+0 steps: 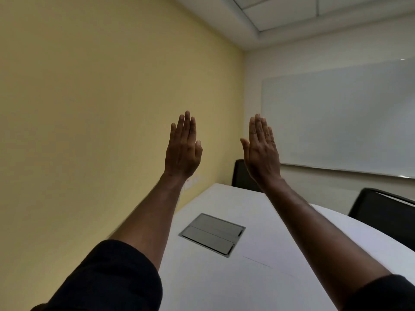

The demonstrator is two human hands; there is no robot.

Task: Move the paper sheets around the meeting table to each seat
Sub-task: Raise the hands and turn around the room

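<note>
My left hand (pixel 183 149) and my right hand (pixel 261 149) are both raised in front of me, backs toward the camera, fingers straight and pointing up. Neither holds anything. Below them lies the white meeting table (pixel 265 225). A faint straight edge on the table's near part, at the lower middle, may be a white paper sheet (pixel 258 286); it blends with the tabletop and I cannot be sure. No other sheets show.
A grey cable hatch (pixel 212 234) is set into the table's middle. A black chair (pixel 241 176) stands at the far end and another black chair (pixel 386 212) at the right side. A whiteboard (pixel 336 122) hangs on the right wall; a yellow wall runs along the left.
</note>
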